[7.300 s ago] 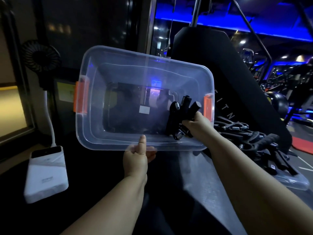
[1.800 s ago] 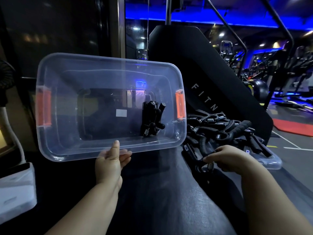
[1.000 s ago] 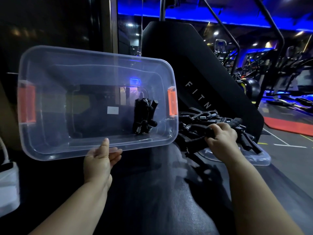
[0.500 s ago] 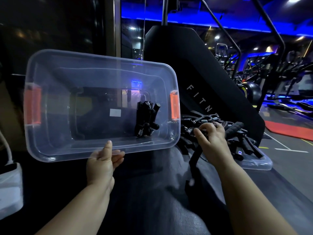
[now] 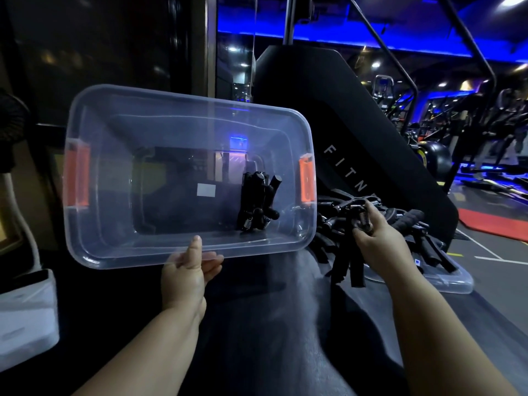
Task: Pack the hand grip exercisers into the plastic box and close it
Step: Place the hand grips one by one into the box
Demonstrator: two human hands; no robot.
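My left hand (image 5: 188,267) grips the near rim of a clear plastic box (image 5: 114,247) with orange latches, tilted so its open side faces me. A small bunch of black hand grip exercisers (image 5: 257,201) rests inside, near its right end. My right hand (image 5: 377,238) is closed on the spring end of a black hand grip exerciser (image 5: 354,267), whose handles hang down, just right of the box. Behind it a pile of more black exercisers (image 5: 414,224) lies on the clear box lid (image 5: 454,281).
A black machine panel (image 5: 328,110) lettered "FITN" rises behind the pile. A white device (image 5: 25,312) sits at the lower left with a white stand above it. Dark padded surface (image 5: 257,324) lies under my arms. Gym machines stand far right.
My right hand has lifted an exerciser out of the pile by its spring end, so its handles now dangle. The box has shifted slightly right in my left hand.
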